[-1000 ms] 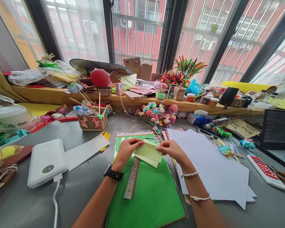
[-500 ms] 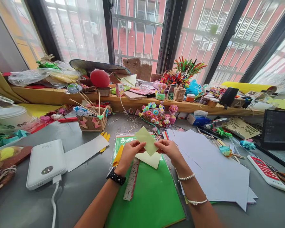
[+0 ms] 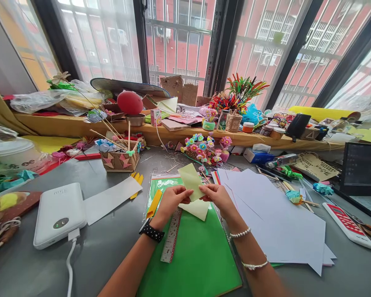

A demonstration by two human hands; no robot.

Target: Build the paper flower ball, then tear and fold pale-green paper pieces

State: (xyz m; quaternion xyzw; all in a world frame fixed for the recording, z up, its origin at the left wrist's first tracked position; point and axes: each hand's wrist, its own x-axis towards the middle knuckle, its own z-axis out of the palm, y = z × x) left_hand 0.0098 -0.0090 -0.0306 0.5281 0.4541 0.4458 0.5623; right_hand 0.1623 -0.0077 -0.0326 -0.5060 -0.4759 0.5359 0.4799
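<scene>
A small pale yellow-green piece of paper point(image 3: 190, 177) is held up between my two hands. My left hand point(image 3: 174, 201) pinches its lower left edge between thumb and fingers. On the opposite edge, my right hand point(image 3: 218, 197) grips it the same way. Below lies a second pale yellow sheet point(image 3: 197, 209), partly covered by my hands and the held paper. It rests on a green sheet point(image 3: 200, 255) in a clear sleeve. A patterned ruler point(image 3: 172, 239) lies on the green beside my left wrist, and a folded yellow paper strip point(image 3: 154, 203) is to its left.
White paper sheets point(image 3: 281, 222) spread to the right, by a red-and-white calculator point(image 3: 348, 225). Left are a white power bank point(image 3: 60, 214) with its cable and a white paper strip point(image 3: 111, 200). Behind stand a cardboard box point(image 3: 120, 161) holding sticks and a bunch of craft flowers point(image 3: 200, 146).
The held paper has turned slightly and looks narrower, its lower end now nearer my fingers. My right hand has shifted a little left, closer to my left hand.
</scene>
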